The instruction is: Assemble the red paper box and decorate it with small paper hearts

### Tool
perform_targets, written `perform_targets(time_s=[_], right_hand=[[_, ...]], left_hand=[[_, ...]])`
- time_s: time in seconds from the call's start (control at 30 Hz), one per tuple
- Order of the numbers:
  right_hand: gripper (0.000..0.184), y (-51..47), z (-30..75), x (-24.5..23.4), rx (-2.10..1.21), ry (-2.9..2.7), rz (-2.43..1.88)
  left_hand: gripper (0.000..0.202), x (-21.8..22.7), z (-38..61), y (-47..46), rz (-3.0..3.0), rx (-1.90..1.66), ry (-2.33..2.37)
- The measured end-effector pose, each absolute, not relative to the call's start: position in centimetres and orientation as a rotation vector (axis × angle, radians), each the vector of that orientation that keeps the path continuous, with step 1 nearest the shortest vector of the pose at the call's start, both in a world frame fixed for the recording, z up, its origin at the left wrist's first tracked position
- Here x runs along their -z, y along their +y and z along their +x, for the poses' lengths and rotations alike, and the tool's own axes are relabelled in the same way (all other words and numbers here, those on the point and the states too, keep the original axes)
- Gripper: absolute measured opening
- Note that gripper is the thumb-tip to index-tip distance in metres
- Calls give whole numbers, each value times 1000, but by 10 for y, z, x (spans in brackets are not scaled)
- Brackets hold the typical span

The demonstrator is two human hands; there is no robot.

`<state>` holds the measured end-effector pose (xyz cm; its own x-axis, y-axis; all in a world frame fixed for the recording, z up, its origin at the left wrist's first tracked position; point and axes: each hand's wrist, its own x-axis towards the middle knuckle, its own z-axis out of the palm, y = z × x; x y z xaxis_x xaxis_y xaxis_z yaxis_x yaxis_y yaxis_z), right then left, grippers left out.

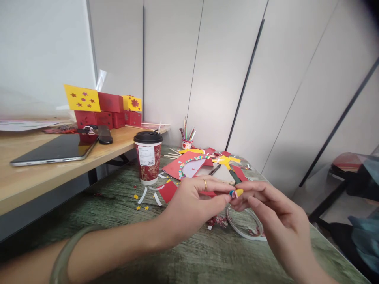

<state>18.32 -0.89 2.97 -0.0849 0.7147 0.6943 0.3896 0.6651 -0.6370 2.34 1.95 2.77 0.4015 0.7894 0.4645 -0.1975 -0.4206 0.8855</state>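
Both my hands meet above the green table (pixel 118 205). My left hand (pixel 195 201), with a gold ring and a pale green bangle on the wrist, pinches something small at its fingertips. My right hand (pixel 272 213) pinches the same spot from the right. What they hold is hidden by the fingers and too small to name. Under them lies a roll of clear tape (pixel 245 228). Just beyond is a red paper card (pixel 189 165) with a white arch edged in coloured dots.
A lidded paper coffee cup (pixel 148 157) stands left of the card. Red and yellow paper scraps, a pen and a small cup of pencils (pixel 187 140) lie behind. A wooden shelf at the left carries a tablet (pixel 56 152) and red and yellow boxes (pixel 103 106).
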Motion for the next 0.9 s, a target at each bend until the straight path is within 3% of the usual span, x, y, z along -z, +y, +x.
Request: perform_targets(time_s=[0.9], right_hand=[[21, -10, 183, -23, -144, -1775, -936]], left_hand=[[18, -30, 23, 16, 1709, -1240, 538]])
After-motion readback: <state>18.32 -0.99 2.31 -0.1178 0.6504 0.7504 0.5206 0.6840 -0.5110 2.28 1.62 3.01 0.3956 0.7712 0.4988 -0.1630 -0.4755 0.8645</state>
